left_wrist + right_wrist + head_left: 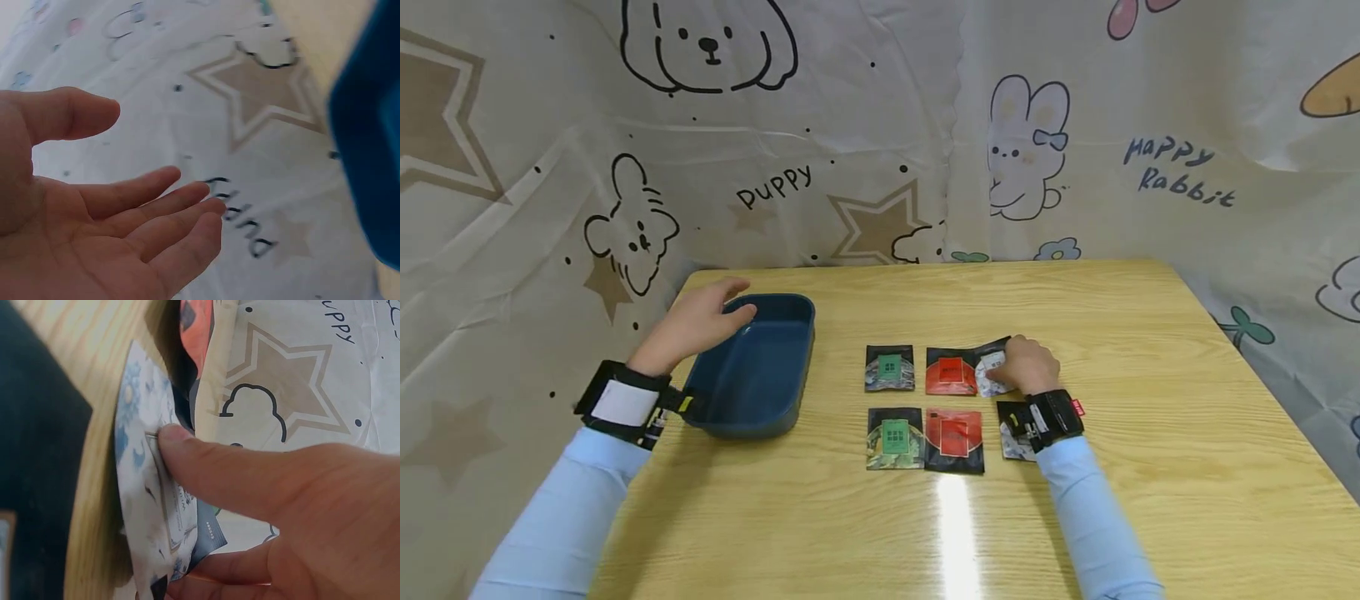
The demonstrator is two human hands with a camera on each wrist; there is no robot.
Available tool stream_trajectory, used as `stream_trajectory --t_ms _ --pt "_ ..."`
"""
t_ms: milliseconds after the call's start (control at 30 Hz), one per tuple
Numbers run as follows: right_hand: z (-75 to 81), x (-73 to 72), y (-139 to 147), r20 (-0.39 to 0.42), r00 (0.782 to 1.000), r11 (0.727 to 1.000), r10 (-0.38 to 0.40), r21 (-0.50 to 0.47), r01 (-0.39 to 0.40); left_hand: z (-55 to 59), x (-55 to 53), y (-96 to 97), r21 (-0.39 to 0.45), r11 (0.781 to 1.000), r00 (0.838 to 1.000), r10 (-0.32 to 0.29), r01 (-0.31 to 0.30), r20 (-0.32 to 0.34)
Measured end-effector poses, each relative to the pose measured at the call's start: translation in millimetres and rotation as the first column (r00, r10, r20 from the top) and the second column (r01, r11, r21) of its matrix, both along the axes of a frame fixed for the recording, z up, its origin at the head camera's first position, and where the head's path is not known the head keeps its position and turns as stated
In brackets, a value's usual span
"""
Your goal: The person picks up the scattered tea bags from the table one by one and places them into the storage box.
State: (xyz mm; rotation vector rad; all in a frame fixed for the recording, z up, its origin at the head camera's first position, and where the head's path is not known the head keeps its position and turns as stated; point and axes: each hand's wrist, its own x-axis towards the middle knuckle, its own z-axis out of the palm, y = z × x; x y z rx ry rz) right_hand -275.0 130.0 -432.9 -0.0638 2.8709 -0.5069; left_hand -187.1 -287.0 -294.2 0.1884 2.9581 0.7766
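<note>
My left hand [694,327] spreads by the bin [751,377]; rightward, my right hand [1028,365] pinches a white packet [145,481], perhaps tilted for grip.

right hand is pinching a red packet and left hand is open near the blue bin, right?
The colour is wrong: the right hand pinches a white packet with blue print, as the right wrist view shows. The left hand is indeed open near the blue bin.
</note>
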Motion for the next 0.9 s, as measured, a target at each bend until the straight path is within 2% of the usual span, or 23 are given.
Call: stream_trajectory --t_ms 100,200,300,400,500,600,700,900 --pt "1.1 -0.1 1 0.002 1.0 1.0 0.008 0.001 -0.008 -2.7 -4.2 -22.8 0.033 0.999 0.995 0.028 -0.031 0.092" --pt "3.0 0.1 1 0.012 1.0 1.0 0.024 0.003 -0.024 -13.7 -8.2 -43.9 0.027 0.998 0.987 0.052 -0.056 0.151" --pt "5.3 0.8 1 0.018 0.999 0.999 0.039 0.003 -0.039 -28.7 -13.4 -60.2 -0.052 0.996 0.984 0.076 -0.069 0.159" --pt "7.5 2.5 2 0.028 0.998 0.998 0.054 0.009 -0.054 -42.6 -16.2 -72.2 -0.142 0.985 0.981 0.117 -0.096 0.153" --pt "9.4 3.2 9 0.038 0.998 0.999 0.043 0.008 -0.043 -52.1 -24.7 -74.3 -0.204 0.973 0.98 0.136 -0.104 0.148" --pt "12.2 3.9 11 0.043 0.998 0.999 0.035 -0.012 -0.034 -57.0 -26.5 -75.9 -0.26 0.962 0.983 0.124 -0.085 0.137" --pt "13.6 3.8 9 0.035 0.998 0.998 0.048 -0.039 -0.046 -59.8 -23.9 -79.6 -0.286 0.956 0.981 0.119 -0.072 0.151" --pt "9.5 2.2 14 -0.018 0.999 0.995 0.036 -0.09 -0.038 -68.1 -29.0 -78.0 -0.286 0.956 0.979 0.122 -0.072 0.163"
